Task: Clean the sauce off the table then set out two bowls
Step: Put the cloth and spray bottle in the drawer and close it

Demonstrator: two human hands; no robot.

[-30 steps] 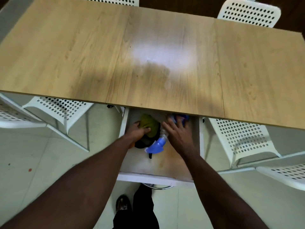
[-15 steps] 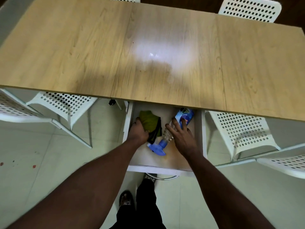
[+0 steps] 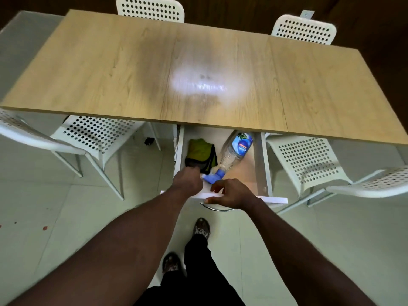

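Standing at the near long edge, shoes (image 3: 201, 227) on pale floor tile, both forearms reaching forward.

Left hand (image 3: 187, 181): closed in a fist on the near corner of the green-and-dark cloth (image 3: 199, 151), which lies at the left of the open drawer (image 3: 276, 199). Fingertips are buried in the fabric and can't be seen.

Right hand (image 3: 233, 193): curled over the drawer's white front lip, thumb under, fingers on top. A second ago it lay flat on the spray bottle (image 3: 235, 151) deeper inside; now it's off it. The bottle lies on its side, blue nozzle toward me, just beside the cloth, its far end partly under the worktop (image 3: 110, 74) edge.

Left hand has also drawn back toward the drawer front with the cloth. My read: cloth is coming out first and the bottle is left for now, so wiping hasn't begun.

On the worktop, a few small dark specks of sauce (image 3: 204, 76) sit in the middle panel, inside a bright glare patch. The glare washes out that area, so how far the sauce spreads is hard to judge.

No bowls in view anywhere. The back of the drawer is hidden under the worktop. White perforated chairs (image 3: 306, 160) surround it, those at the frame edges cut off.
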